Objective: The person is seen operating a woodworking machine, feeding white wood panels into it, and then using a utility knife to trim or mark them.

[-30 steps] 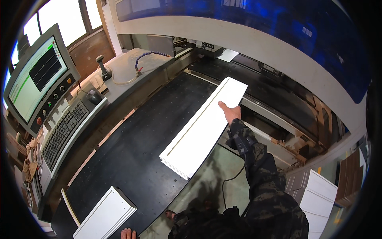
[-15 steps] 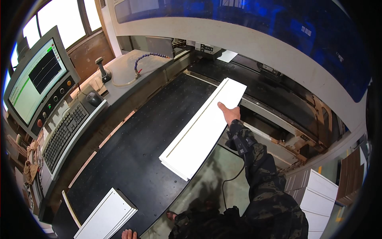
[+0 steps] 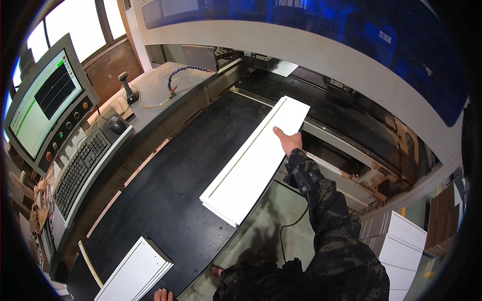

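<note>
A long white panel (image 3: 253, 165) with a groove along its left side lies slantwise on the black machine table, apparently stacked on another. My right hand (image 3: 289, 141) grips its right edge near the far end, thumb on top and the other fingers hidden over the side. More white panels (image 3: 133, 271) form a short stack at the lower left of the table. Just right of that stack, the fingertips of my left hand (image 3: 163, 295) rest at the table's near edge, lying out with nothing seen in them; the rest of that hand is out of view.
A control screen (image 3: 50, 103) and a keyboard (image 3: 83, 160) with a mouse stand at the left. Across the back runs the machine's white housing with a blue cover (image 3: 321, 20). White panels (image 3: 401, 246) are stacked at the lower right. A cable (image 3: 283, 241) hangs beside the table.
Under the housing, the pale machine head has moved back and shows less now. Both hands and the panels keep their places; the view has shifted slightly.
</note>
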The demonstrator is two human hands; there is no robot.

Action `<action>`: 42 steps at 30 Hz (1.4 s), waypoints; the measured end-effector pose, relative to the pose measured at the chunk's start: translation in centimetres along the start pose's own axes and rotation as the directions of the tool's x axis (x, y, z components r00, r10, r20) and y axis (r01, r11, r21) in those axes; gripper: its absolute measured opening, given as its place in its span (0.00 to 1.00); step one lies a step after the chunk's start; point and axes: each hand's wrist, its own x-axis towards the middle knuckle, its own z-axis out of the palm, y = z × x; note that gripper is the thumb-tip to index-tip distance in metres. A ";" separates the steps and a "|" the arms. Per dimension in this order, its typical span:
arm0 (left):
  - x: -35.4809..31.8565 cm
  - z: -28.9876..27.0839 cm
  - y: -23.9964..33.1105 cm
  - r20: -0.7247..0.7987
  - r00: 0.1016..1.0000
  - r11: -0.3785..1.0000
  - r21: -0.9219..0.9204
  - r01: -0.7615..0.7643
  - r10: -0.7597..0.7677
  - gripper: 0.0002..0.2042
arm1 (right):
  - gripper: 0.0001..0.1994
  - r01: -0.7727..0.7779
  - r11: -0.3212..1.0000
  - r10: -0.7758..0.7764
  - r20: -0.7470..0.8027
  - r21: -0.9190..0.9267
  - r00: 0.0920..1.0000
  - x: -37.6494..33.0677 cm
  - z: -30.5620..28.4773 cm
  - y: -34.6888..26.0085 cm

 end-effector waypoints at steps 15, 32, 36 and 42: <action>-0.1 0.5 -0.1 0.027 1.000 1.000 0.018 -0.002 0.002 0.30 | 0.32 -0.005 1.000 0.004 -0.021 -0.023 1.000 0.3 0.3 0.4; 0.0 0.3 0.0 0.011 1.000 1.000 0.018 -0.020 0.020 0.30 | 0.38 -0.033 0.999 0.033 -0.018 -0.031 0.999 -1.0 -0.6 -1.2; 0.2 0.0 0.1 -0.006 1.000 1.000 0.009 -0.020 0.021 0.29 | 0.36 -0.002 0.999 0.000 -0.036 -0.048 0.999 -0.2 -0.1 -0.1; 0.6 -0.7 0.4 -0.008 1.000 0.999 0.029 -0.022 0.022 0.27 | 0.35 -0.003 0.998 0.002 -0.025 -0.056 1.000 -0.2 0.0 -0.1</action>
